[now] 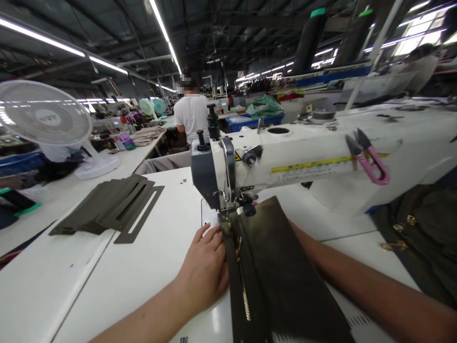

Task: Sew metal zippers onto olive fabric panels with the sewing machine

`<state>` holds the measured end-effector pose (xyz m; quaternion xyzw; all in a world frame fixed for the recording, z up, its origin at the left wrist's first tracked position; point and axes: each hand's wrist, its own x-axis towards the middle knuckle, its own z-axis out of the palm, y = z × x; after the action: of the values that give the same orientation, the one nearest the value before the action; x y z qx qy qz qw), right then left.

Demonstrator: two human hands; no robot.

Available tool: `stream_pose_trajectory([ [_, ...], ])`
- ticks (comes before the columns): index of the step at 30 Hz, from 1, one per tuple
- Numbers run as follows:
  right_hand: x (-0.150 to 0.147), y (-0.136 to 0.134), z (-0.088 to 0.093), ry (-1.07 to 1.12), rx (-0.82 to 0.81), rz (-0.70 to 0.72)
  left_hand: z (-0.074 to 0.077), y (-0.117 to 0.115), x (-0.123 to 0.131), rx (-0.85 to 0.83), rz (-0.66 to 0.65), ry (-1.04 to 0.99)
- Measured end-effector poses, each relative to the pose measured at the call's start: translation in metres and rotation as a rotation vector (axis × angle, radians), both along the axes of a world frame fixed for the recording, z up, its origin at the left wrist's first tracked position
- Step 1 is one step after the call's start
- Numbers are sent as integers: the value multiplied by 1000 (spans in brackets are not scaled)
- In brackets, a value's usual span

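A dark olive panel (285,267) with a gold-toothed zipper (244,295) lies under the presser foot of a white sewing machine (296,157). The zipper's gold pull hangs close in front of the foot. At the panel's left edge is my left hand (207,267), fingers bent and close together, gripping that edge just left of the needle area. My right forearm (342,267) reaches behind the panel's raised right side. That side hides nearly all of my right hand, so its fingers cannot be made out.
Stacked olive slotted pieces (117,205) lie on the left of the white table (157,276). A white fan (46,114) stands beyond them. Pink-handled snips (371,162) rest against the machine arm. Olive items with gold hardware (421,238) sit at right. A person in white (193,114) stands ahead.
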<state>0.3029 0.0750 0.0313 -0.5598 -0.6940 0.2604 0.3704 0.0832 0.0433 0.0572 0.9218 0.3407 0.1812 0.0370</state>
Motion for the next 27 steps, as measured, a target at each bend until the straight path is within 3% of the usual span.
stream_pose_trajectory([
  [3, 17, 0, 10, -12, 31, -96, -6, 1, 1, 30, 16, 47],
  [6, 26, -3, 19, -156, 9, -243, -3, -1, 1, 66, 26, 61],
  [11, 17, -9, 21, -657, 157, -292, 3, -3, 3, 98, 33, 88],
  [13, 15, -9, 21, -872, 156, -316, 2, -2, 3, 110, 15, 82],
  [16, 16, -1, 20, -1002, 119, -321, 2, -1, 4, 98, -6, 71],
  [20, 17, 8, 23, -1027, 130, -284, 4, -3, 6, 78, 52, 59],
  [23, 6, 1, 28, -1026, 256, -238, 5, -4, 7, 71, 69, 50],
  [27, -24, -22, 21, -710, 500, 120, 1, -5, 5, 63, 66, 17],
])
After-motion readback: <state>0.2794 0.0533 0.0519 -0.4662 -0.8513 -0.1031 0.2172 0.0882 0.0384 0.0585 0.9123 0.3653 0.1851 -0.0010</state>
